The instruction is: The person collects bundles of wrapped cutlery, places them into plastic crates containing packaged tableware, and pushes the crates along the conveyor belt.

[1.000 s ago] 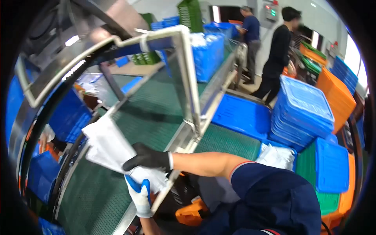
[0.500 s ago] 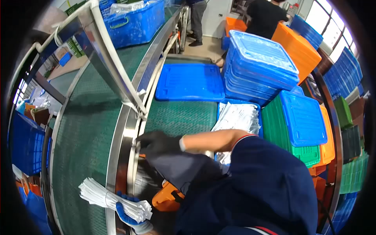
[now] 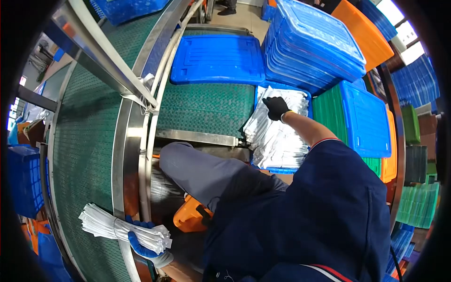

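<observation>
My left hand point(image 3: 143, 240), in a white and blue glove, is wrapped round a tied bundle of white packets point(image 3: 105, 224) over the near edge of the green conveyor belt point(image 3: 84, 155). My right hand point(image 3: 276, 108), in a black glove, rests on white packets point(image 3: 282, 138) that fill a blue crate point(image 3: 309, 99). Its fingers are closed on the packets' upper left part; whether one is lifted cannot be made out.
A blue lid point(image 3: 218, 58) lies above a second green belt point(image 3: 206, 108). Stacked blue lids point(image 3: 314, 42), green crates point(image 3: 329, 113) and an orange crate point(image 3: 364, 35) stand to the right. A metal and white pipe frame point(image 3: 108, 51) rises at left. An orange object point(image 3: 189, 215) is near my legs.
My right hand has moved from the conveyor rail to the packets in the blue crate. My left hand, earlier under the white packets with my right hand, keeps the bundle lower left. The view has shifted.
</observation>
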Demonstrator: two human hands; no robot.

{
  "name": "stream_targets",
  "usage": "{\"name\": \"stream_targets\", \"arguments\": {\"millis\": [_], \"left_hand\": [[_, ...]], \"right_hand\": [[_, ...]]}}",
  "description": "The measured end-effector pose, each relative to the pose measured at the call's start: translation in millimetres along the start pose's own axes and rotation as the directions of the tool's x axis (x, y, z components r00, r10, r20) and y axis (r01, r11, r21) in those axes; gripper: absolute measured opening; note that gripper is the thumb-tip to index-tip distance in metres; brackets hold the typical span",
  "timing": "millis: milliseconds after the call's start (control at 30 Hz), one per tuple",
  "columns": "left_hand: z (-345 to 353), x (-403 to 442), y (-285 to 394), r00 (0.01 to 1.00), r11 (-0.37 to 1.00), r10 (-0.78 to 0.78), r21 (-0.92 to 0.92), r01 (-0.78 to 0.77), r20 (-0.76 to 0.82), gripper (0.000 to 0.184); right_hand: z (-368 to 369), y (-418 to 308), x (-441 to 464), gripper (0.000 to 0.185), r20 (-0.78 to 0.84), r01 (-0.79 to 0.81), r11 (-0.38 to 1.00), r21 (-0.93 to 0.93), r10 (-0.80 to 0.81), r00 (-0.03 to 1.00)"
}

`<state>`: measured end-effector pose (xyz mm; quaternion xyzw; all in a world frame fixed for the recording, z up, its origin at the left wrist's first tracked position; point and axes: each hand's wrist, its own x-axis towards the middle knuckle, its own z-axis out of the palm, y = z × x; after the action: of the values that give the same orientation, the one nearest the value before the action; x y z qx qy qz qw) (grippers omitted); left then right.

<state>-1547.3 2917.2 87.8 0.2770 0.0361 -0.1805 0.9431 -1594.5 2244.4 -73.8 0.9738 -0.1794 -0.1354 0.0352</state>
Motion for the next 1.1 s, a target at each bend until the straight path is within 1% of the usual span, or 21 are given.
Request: {"name": "stream_targets", "arguments": {"millis": [67,133,167,200,267,333,400,467,500,533,567,600,633,667,700,733,767,800,833,933,1100], "left_hand": [[-18.6,-3.1,4.9,0.999,1.0,-0.014,0.008,0.014,-0.036,0.042],[-4.0,-2.3,1.4,0.997,1.0,-0.024,0.016,0.025,-0.073,0.043],[4.0,-4.7,-2.1,0.993,0.996,0.037,0.083,-0.028,-0.114,0.044],[14.2,-4.1,-4.8,0.984,0.986,0.1,0.15,-0.077,-0.15,0.044],[2.2,-6.6,-0.5,0.98,0.989,0.096,0.126,-0.075,-0.174,0.047],[2.6,-5.0,-0.8,0.975,0.991,0.108,0.101,-0.089,-0.193,0.05],[5.6,-3.0,-2.0,0.989,0.948,0.126,0.301,-0.097,-0.076,0.054],[12.4,-4.3,-7.6,0.948,0.925,0.217,0.36,-0.123,-0.233,0.057],[17.2,-3.8,-8.3,0.926,0.924,0.25,0.354,-0.142,-0.283,0.056],[6.3,-6.0,-3.4,0.96,0.938,0.197,0.322,-0.126,-0.2,0.056],[14.8,-5.3,-5.5,0.946,0.941,0.217,0.309,-0.136,-0.242,0.057],[23.8,-5.2,-9.3,0.93,0.945,0.231,0.293,-0.145,-0.285,0.057],[23.0,-4.6,-10.5,0.919,0.944,0.24,0.295,-0.146,-0.314,0.059],[22.3,-3.3,-13.3,0.9,0.944,0.262,0.284,-0.164,-0.348,0.06],[24.7,-2.3,-15.3,0.879,0.944,0.282,0.274,-0.183,-0.384,0.061],[33.2,-2.4,-15.9,0.906,0.938,0.269,0.302,-0.169,-0.328,0.063],[44.7,-4.1,-16.0,0.891,0.914,0.298,0.371,-0.163,-0.342,0.059],[45.7,-3.3,-16.4,0.869,0.907,0.332,0.377,-0.188,-0.366,0.059],[36.6,-3.7,-14.9,0.896,0.933,0.294,0.305,-0.192,-0.332,0.061],[20.3,-3.2,-15.7,0.914,0.966,0.245,0.164,-0.201,-0.323,0.062],[23.4,-6.7,-14.4,0.939,0.981,0.194,0.053,-0.187,-0.283,0.054]], "right_hand": [[-3.9,-2.2,1.7,0.067,-0.06,0.077,0.997,0.024,-0.076,0.995],[-1.6,-4.8,10.3,0.072,-0.177,0.458,0.889,0.017,-0.448,0.876],[1.9,-10.1,13.8,0.077,-0.173,0.525,0.85,0.046,-0.511,0.842],[3.2,-11.7,14.1,0.077,-0.171,0.528,0.848,0.053,-0.513,0.841],[4.8,-17.8,16.2,0.076,0.13,0.508,0.858,0.074,-0.514,0.848],[2.6,-17.5,19.3,0.067,0.086,0.518,0.853,0.066,-0.522,0.849],[4.6,-12.4,33.5,0.053,0.09,0.586,0.808,0.052,-0.588,0.804],[17.5,-10.7,47.5,0.051,0.114,0.617,0.786,-0.024,-0.611,0.783],[11.9,-9.3,47.2,0.053,0.09,0.666,0.741,0.081,-0.671,0.736],[86.0,14.1,74.3,0.056,-0.01,0.682,0.72,0.129,-0.686,0.727],[89.1,15.1,76.0,0.056,0.166,0.621,0.778,0.094,-0.627,0.761],[51.3,8.2,59.1,0.058,0.138,0.618,0.781,0.091,-0.625,0.769],[102.6,14.5,80.3,0.072,0.217,0.485,0.872,0.067,-0.487,0.846],[56.9,1.5,66.7,0.072,0.276,0.566,0.823,-0.049,-0.533,0.8],[34.2,-5.5,56.8,0.069,0.318,0.539,0.839,-0.078,-0.492,0.811],[-1.4,-13.1,46.9,0.072,0.347,0.564,0.823,0.069,-0.55,0.76],[5.7,-9.7,47.2,0.065,0.315,0.607,0.793,0.057,-0.591,0.743],[80.7,5.5,87.6,0.071,0.651,0.644,0.708,-0.29,-0.348,0.675],[48.8,-3.1,63.4,0.046,0.529,0.565,0.789,-0.241,-0.381,0.758],[27.7,-7.1,51.1,0.049,0.502,0.575,0.752,-0.323,-0.379,0.777],[12.9,14.3,53.6,0.058,0.516,0.394,0.915,-0.086,-0.298,0.803]]}}
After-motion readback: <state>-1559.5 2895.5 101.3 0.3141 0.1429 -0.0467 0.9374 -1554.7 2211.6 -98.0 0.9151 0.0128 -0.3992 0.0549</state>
